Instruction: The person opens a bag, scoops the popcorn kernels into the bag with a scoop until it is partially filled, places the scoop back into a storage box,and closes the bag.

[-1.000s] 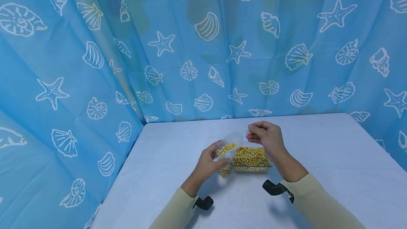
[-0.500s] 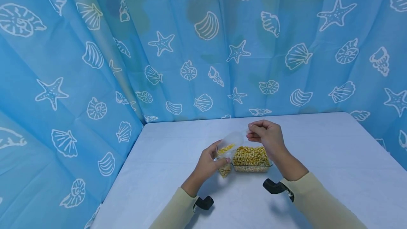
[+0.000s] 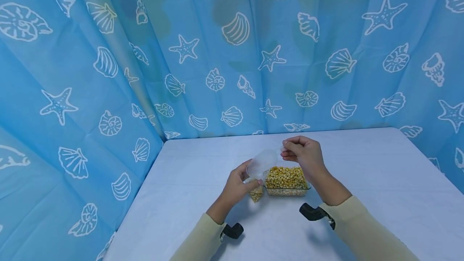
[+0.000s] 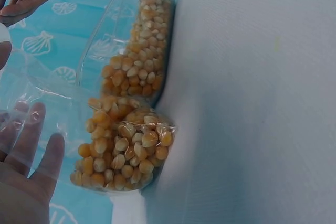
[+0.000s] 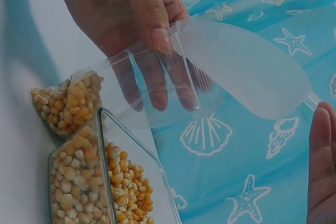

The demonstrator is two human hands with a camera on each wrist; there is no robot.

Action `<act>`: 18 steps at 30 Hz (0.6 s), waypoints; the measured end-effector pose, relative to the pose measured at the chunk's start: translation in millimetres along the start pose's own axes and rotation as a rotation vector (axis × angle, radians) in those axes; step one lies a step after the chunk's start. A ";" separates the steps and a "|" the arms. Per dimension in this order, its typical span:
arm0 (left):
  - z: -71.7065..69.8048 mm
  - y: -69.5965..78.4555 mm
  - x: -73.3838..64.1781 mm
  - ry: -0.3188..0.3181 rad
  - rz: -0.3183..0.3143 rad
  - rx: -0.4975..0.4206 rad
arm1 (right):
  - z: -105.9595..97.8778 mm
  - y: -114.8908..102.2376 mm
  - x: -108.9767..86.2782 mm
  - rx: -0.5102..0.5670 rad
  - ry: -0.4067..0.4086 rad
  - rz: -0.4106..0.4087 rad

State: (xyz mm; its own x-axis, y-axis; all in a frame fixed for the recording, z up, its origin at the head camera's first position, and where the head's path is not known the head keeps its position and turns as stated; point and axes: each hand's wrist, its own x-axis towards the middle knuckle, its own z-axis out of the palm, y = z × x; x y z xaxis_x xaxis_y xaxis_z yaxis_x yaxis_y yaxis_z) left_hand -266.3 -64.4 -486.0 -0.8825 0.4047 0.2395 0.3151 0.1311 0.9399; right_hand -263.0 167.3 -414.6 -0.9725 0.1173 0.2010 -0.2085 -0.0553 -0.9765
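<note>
Left hand's (image 3: 237, 184) fingers pinch a clear bag (image 4: 122, 153), corn (image 5: 73, 106) at its bottom; right hand's (image 3: 306, 158) fingers grasp a translucent scoop (image 5: 252, 69) at its mouth. Desk (image 3: 377, 180) stretches right of a glass box (image 3: 287, 189).

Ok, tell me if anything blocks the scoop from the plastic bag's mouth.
Nothing visible does: the translucent scoop has its front end at the mouth of the clear plastic bag. The left grip holds the bag at one edge of the mouth, and the glass container stands beside the bag, not between them.

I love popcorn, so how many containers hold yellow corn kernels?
2: the clear rectangular glass box on the white table, and the clear plastic bag held beside it by the left hand.
</note>
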 end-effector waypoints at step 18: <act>-6.7 1.5 0.8 0.047 0.018 0.068 | -21.3 3.4 0.6 0.130 0.131 0.046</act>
State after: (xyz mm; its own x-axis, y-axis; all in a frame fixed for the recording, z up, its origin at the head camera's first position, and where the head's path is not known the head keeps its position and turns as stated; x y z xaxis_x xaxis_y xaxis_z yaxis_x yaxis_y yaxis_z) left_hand -268.9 -69.9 -482.8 -0.8914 0.3651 0.2686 0.3526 0.1860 0.9171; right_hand -262.0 188.3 -419.5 -0.9613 0.2393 0.1364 -0.1841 -0.1898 -0.9644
